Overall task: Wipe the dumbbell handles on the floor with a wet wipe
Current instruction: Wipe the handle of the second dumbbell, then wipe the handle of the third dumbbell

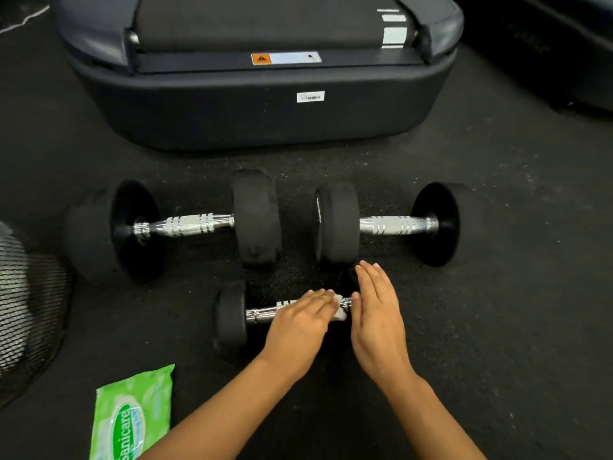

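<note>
Small dumbbell (265, 315) lies left-to-right; left hand (298, 327) presses wipe (340, 310) with straight fingers, right hand (378, 322) flat.

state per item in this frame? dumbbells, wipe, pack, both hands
Small dumbbell: lying on floor, handle being wiped.
Left large dumbbell: lying on floor, untouched.
Right large dumbbell: lying on floor, untouched.
Wet wipe: bunched on small dumbbell's handle under left hand.
Wipes pack: flat on floor.
Left hand: fingers pressing the wipe.
Right hand: open, over small dumbbell's right end.
</note>
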Motion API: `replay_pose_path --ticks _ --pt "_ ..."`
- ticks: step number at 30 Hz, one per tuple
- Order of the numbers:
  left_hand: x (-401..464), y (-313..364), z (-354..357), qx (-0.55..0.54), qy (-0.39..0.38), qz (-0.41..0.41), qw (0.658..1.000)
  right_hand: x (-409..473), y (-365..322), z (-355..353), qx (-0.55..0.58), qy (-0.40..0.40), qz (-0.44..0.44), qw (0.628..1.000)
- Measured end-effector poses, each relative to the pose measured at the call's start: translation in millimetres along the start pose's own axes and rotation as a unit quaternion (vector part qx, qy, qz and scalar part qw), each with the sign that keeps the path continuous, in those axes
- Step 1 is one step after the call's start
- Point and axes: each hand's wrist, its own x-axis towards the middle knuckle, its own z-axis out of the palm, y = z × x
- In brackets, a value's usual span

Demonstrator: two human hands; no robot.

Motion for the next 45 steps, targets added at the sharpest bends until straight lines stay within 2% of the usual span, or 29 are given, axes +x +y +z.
replay_pose_path --ticks 3,6,9,13,17,20,22,26,30,33,35,37,40,45 --pt "2.2 -2.1 -4.3 0.001 -0.035 0.003 0.999 1.6 -0.5 -6.5 0.005 -0.027 -0.01 1.0" --pt "-6.7 -2.1 -8.2 -0.01 -0.029 -0.04 0.999 1.7 0.4 -14.1 0.006 -0.056 -0.022 0.998" --pt "2.0 5.4 -0.1 0.0 -0.032 -0.038 0.999 2.1 -2.3 -19.7 0.014 -0.075 -0.027 0.997" --pt "21.7 15.1 -14.9 -0.056 -0.089 -0.102 0.989 12.1 -7.4 -39.3 0.004 -0.125 -0.043 0.991" --pt "34.2 21.5 -49.1 -0.102 -0.077 -0.169 0.977 29.5 -13.8 -69.4 -0.019 -0.096 -0.113 0.989" --pt "56.5 32.2 -76.7 -0.127 -0.074 -0.144 0.979 46.6 -20.7 -93.5 -0.041 -0.092 -0.18 0.978" --pt "74.4 38.5 -93.0 -0.106 -0.08 -0.106 0.985 60.7 -24.8 -108.0 -0.035 -0.109 -0.211 0.971" --pt "112.4 40.0 -117.1 -0.088 -0.052 -0.066 0.993 89.3 -29.3 -131.8 0.032 -0.146 -0.199 0.968" --pt "143.1 38.1 -113.2 -0.067 -0.051 -0.027 0.996 119.5 -17.8 -143.5 0.058 -0.111 -0.188 0.974" --pt "149.3 23.7 -95.3 -0.031 -0.037 -0.047 0.998 136.7 7.9 -136.0 0.019 -0.054 -0.193 0.98" --pt "143.8 11.5 -80.8 0.056 -0.03 -0.038 0.997 142.1 26.5 -120.8 -0.027 -0.043 -0.185 0.982" --pt "134.9 4.0 -65.2 0.107 -0.058 -0.043 0.992 142.7 41.2 -99.3 -0.081 -0.047 -0.172 0.981" --pt "123.9 0.8 -44.4 0.096 -0.072 -0.071 0.99 136.2 54.3 -74.1 -0.161 -0.074 -0.179 0.968" --pt "118.4 -1.7 -26.0 0.067 -0.056 -0.119 0.989 132.4 61.5 -61.4 -0.148 -0.091 -0.194 0.966"
